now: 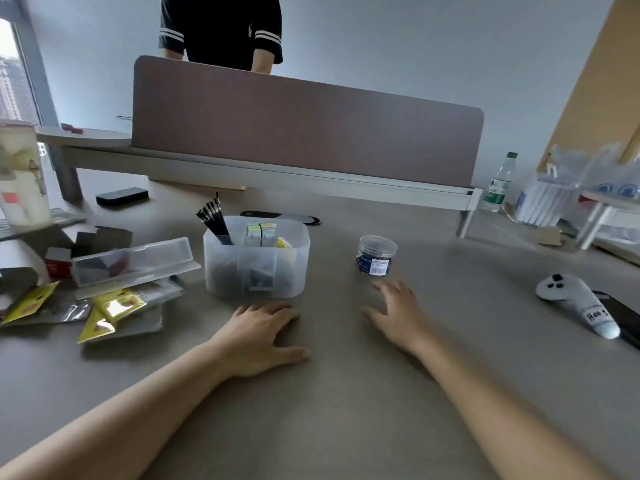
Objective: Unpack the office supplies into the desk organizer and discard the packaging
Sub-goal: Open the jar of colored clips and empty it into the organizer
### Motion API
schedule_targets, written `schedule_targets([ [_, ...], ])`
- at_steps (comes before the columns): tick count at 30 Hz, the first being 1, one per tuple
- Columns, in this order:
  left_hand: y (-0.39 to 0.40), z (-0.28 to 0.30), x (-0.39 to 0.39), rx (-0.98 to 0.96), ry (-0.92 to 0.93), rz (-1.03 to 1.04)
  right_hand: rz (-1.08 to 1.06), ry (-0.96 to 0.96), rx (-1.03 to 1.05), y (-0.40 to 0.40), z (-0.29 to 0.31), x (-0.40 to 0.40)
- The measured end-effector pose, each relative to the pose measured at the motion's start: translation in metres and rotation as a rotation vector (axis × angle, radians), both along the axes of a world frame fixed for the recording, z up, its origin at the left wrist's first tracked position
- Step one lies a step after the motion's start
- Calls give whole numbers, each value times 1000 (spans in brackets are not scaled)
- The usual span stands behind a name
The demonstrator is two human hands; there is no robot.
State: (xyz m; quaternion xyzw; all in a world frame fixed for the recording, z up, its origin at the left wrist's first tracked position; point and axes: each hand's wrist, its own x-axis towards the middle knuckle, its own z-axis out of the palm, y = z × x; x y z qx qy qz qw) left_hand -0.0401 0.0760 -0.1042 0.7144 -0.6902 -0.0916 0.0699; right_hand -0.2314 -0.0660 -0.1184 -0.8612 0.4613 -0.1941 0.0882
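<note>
a white handheld controller (575, 306) lies at the right on the grey desk (346, 410), a dark phone (620, 317) just beside it. a green-capped water bottle (498, 183) stands near the brown divider panel (304, 129); a person in a black shirt (221, 26) stands behind it.

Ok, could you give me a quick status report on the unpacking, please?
Left hand and right hand open, flat on desk. Jar unopened, beside organizer. Wrappers piled left. Path clear.

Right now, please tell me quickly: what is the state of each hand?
Left hand: open, flat on the desk, holding nothing.
Right hand: open, fingers spread, holding nothing, just short of the small clear jar.
</note>
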Motion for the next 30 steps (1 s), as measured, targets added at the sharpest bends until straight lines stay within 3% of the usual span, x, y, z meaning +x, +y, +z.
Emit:
schedule_targets([
  [4,-3,-3,1,-19,-18,0,-120,-168,-53,-39,16,12],
  [10,-7,-8,6,-44,-31,-3,-189,-204,95,-65,19,29],
  [20,-8,-10,4,-56,21,2,-111,-531,78,-41,19,29],
  [30,1,4,-10,-239,494,37,309,-587,408,63,38,26],
])
